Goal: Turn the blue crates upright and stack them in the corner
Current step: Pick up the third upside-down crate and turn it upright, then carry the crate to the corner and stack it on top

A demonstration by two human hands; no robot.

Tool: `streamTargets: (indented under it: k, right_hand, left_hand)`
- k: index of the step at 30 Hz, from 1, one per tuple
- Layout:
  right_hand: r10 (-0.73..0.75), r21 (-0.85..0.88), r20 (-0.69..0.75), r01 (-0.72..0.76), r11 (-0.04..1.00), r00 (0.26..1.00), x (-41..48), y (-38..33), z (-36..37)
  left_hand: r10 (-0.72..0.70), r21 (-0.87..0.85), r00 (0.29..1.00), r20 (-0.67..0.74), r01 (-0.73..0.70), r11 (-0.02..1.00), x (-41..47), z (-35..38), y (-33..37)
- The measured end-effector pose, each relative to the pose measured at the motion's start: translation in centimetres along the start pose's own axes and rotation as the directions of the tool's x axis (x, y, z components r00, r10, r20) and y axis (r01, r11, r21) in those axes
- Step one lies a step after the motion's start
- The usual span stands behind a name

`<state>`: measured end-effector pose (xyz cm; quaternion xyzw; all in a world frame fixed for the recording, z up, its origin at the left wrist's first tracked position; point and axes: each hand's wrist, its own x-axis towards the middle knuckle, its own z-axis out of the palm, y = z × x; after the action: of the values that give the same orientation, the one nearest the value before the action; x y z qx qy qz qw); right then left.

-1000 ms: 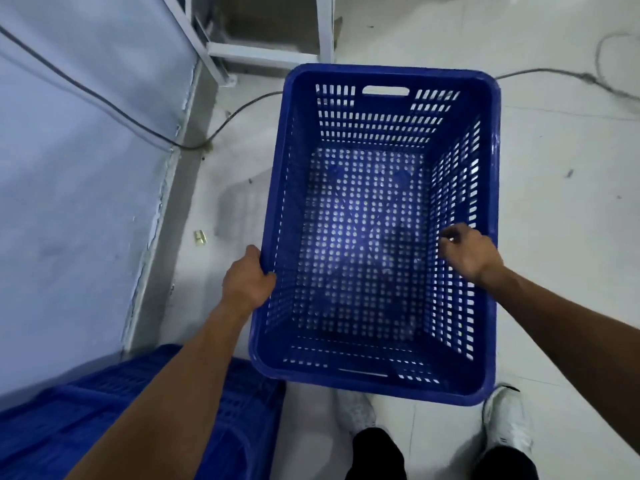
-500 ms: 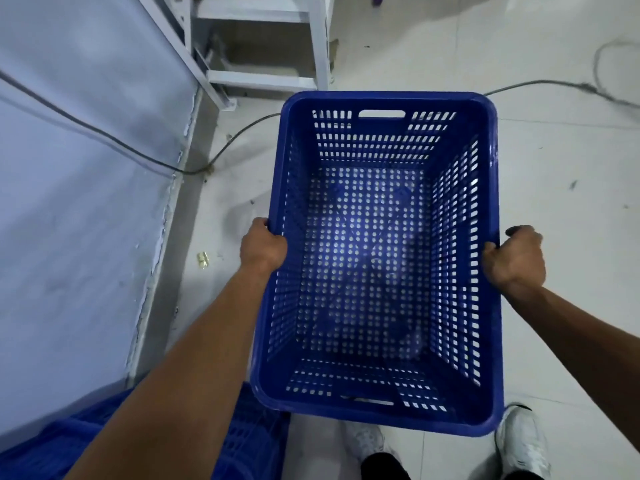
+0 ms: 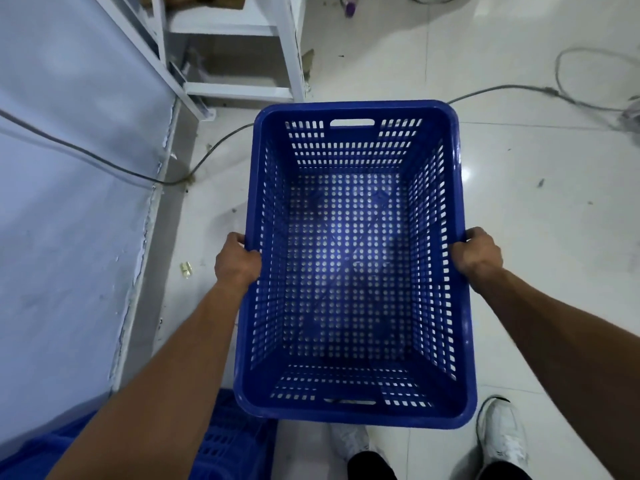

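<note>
A blue perforated crate (image 3: 349,414) is upright and held above the floor in front of me, its open top facing up and empty inside. My left hand (image 3: 237,261) grips its left rim and my right hand (image 3: 478,254) grips its right rim, both about midway along the long sides. A second blue crate (image 3: 221,441) lies low at the bottom left, partly hidden by my left forearm; I cannot tell which way up it is.
A pale wall (image 3: 69,202) runs along the left. A grey cable (image 3: 104,161) crosses the wall and the tiled floor behind the crate. A white metal shelf frame (image 3: 239,91) stands ahead. My white shoes (image 3: 502,434) are below the crate.
My right hand has left the inside of the crate's right wall and taken the outer rim. The crate now sits level and nearer the shelf frame as I have moved forward.
</note>
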<state>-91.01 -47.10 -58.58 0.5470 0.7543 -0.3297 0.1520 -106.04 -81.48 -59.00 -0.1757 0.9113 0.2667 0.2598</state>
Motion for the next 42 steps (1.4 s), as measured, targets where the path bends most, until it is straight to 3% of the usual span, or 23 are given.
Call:
streamTargets:
  k: [13, 21, 30, 38, 42]
  right_hand:
    - [-0.077, -0.144, 0.002, 0.077, 0.987, 0.997, -3.9, 0.7, -8.5]
    - [-0.158, -0.154, 0.028, 0.160, 0.975, 0.987, -10.2, 0.3, -21.9]
    - [-0.313, -0.299, 0.013, 0.302, 0.905, 0.950, -17.4, 1.5, -37.3]
    - [-0.462, -0.358, -0.044, 0.418, 0.835, 0.886, -20.8, 2.6, -43.5]
    - [-0.595, -0.382, -0.059, 0.533, 0.755, 0.802, -23.4, 2.9, -44.7]
  left_hand:
    - [-0.091, -0.251, 0.993, 0.078, 0.108, 0.962, -8.2, -3.9, 2.6]
    - [-0.088, -0.327, 0.994, 0.058, 0.102, 0.940, -20.6, -10.1, 8.1]
    - [-0.154, -0.512, 0.987, 0.048, 0.157, 0.844, -39.5, -16.5, 14.4]
    - [-0.236, -0.674, 0.971, 0.027, 0.192, 0.713, -50.1, -18.9, 16.3]
    - [-0.250, -0.720, 0.967, -0.054, 0.136, 0.680, -54.5, -20.0, 15.8]
